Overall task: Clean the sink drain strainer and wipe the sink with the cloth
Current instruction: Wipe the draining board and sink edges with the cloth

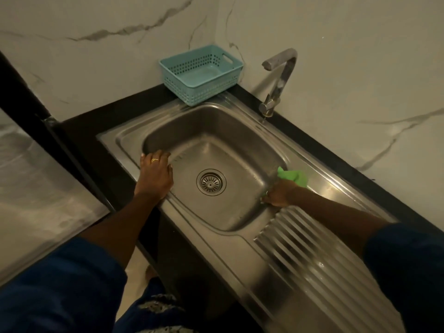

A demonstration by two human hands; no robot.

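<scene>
A steel sink (pixel 242 131) is set into a black counter. Its round drain strainer (pixel 211 181) sits in the middle of the basin floor. My left hand (pixel 156 173), with a ring on one finger, rests flat on the sink's left rim, fingers spread, holding nothing. My right hand (pixel 280 192) presses a green cloth (pixel 294 177) against the sink's right rim, where the basin meets the ribbed drainboard. Part of the cloth is hidden under the hand.
A teal perforated basket (pixel 200 74) stands at the back left of the sink. The steel tap (pixel 278 78) rises at the back right by the marble wall. The ribbed drainboard (pixel 302 251) runs to the right. A foot shows on the floor below.
</scene>
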